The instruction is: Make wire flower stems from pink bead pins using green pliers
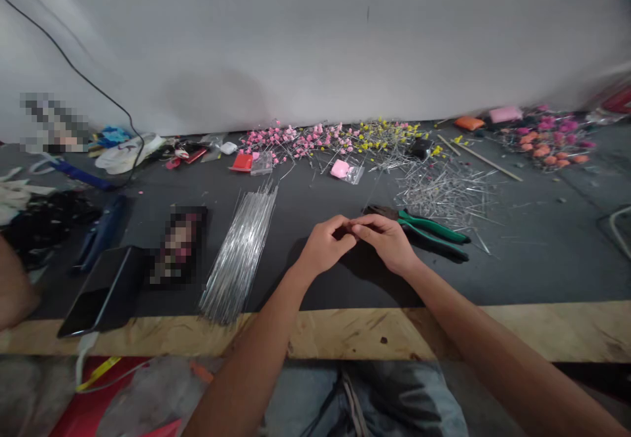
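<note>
My left hand [326, 245] and my right hand [384, 240] meet above the dark table, fingertips pinched together. Whatever lies between them is too small to make out. Just beyond and to the right of my right hand lie green-handled pliers [434, 228], their jaws pointing left. A bundle of straight silvery wires [240, 253] rests left of my hands, its near ends over the wooden edge. Behind the pliers is a loose pile of short cut wires [444, 190].
Along the wall lie wires tipped with pink balls [296, 140], yellow-tipped ones [389, 133] and orange and magenta ones [552, 141]. A pink clay packet [341, 169] lies nearer. At left are a phone [101, 292] and another person's arm [14, 286]. Wooden edging [365, 335] borders the table.
</note>
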`<action>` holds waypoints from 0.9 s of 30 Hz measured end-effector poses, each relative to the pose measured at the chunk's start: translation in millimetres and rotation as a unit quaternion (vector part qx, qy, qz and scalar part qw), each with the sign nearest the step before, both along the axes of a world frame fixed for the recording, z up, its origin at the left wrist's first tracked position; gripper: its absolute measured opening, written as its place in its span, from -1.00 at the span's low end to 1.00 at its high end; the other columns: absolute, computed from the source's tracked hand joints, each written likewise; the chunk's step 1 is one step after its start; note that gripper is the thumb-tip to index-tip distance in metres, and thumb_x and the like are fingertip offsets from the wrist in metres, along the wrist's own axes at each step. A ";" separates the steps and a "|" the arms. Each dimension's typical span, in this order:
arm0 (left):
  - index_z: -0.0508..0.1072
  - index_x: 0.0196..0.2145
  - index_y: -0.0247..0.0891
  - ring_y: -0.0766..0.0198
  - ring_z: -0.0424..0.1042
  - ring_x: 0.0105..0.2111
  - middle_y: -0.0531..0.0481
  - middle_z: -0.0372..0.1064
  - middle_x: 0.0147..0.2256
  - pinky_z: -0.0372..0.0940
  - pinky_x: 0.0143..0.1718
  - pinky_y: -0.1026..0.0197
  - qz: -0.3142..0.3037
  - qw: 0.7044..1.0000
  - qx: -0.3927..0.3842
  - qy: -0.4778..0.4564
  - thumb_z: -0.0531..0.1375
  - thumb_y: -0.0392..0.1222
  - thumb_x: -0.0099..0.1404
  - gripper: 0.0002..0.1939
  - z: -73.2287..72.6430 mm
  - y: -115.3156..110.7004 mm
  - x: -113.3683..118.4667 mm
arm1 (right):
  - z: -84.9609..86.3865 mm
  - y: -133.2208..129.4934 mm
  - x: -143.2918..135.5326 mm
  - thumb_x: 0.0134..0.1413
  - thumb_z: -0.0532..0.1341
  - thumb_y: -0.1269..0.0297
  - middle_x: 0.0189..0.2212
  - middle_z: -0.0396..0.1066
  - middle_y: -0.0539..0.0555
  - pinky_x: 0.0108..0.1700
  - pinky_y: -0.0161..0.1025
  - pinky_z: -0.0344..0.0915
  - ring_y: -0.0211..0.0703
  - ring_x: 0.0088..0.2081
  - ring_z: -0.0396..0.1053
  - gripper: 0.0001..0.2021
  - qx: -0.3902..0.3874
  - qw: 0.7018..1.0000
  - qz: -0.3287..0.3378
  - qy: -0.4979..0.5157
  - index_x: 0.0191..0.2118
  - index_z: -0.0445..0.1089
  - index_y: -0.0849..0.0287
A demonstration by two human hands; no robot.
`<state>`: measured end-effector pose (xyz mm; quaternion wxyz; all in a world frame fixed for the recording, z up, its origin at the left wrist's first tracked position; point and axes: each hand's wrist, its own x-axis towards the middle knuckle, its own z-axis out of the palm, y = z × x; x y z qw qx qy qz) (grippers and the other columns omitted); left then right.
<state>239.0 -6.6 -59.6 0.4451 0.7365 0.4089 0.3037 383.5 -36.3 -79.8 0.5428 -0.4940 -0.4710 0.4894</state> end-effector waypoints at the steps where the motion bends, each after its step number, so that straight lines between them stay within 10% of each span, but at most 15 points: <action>1: 0.37 -0.42 -0.26 0.39 0.28 -0.44 0.09 0.34 -0.46 0.16 -0.38 0.33 0.008 1.000 0.015 0.020 0.06 -0.25 0.10 -0.89 0.4 0.6 -0.2 | 0.6 -0.5 0.1 -0.13 0.28 0.15 -0.38 0.47 0.02 -0.22 -0.21 0.30 -0.19 -0.33 0.38 -0.79 0.001 1.000 0.003 -0.020 -0.34 0.45 0.13; 8: 0.30 -0.50 -0.25 0.37 0.24 -0.51 0.10 0.26 -0.55 0.09 -0.44 0.31 0.151 0.974 0.047 0.160 0.05 -0.19 0.11 -0.89 0.3 13.8 -21.7 | 18.8 -15.9 32.1 -0.04 0.20 0.11 -0.39 0.42 0.04 -0.33 -0.26 0.27 -0.21 -0.40 0.35 -0.72 -0.014 0.980 -0.071 -0.184 -0.20 0.39 0.14; 15: 0.32 -0.53 -0.24 0.32 0.23 -0.54 0.02 0.31 -0.55 -0.04 -0.51 0.25 0.102 0.931 0.071 0.344 0.04 -0.16 0.12 -0.84 9.1 -3.5 -47.8 | 15.6 -33.6 111.6 -0.07 0.20 0.10 -0.13 0.36 0.11 -0.07 -0.06 0.19 0.02 -0.08 0.28 -0.70 0.021 0.883 -0.012 -0.469 -0.18 0.36 0.09; 21: 0.37 -0.55 -0.23 0.29 0.28 -0.54 0.00 0.37 -0.54 -0.04 -0.52 0.25 0.067 0.913 0.007 0.402 0.04 -0.12 0.14 -0.79 21.4 -20.1 -57.2 | -3.6 -36.8 115.7 -0.08 0.17 0.02 -0.01 0.27 0.10 -0.03 0.10 0.08 0.16 0.02 0.17 -0.62 0.005 0.794 -0.040 -0.607 -0.10 0.29 0.01; 27: 0.39 -0.37 -0.19 0.28 0.35 -0.44 0.02 0.42 -0.41 0.11 -0.45 0.28 0.114 0.928 0.020 0.355 -0.01 -0.13 0.20 -0.79 24.0 -25.5 -87.4 | -7.4 -31.7 122.3 -0.03 0.12 0.01 -0.04 0.30 0.09 -0.07 0.03 0.13 0.11 -0.03 0.24 -0.69 -0.002 0.791 -0.011 -0.612 -0.18 0.30 0.03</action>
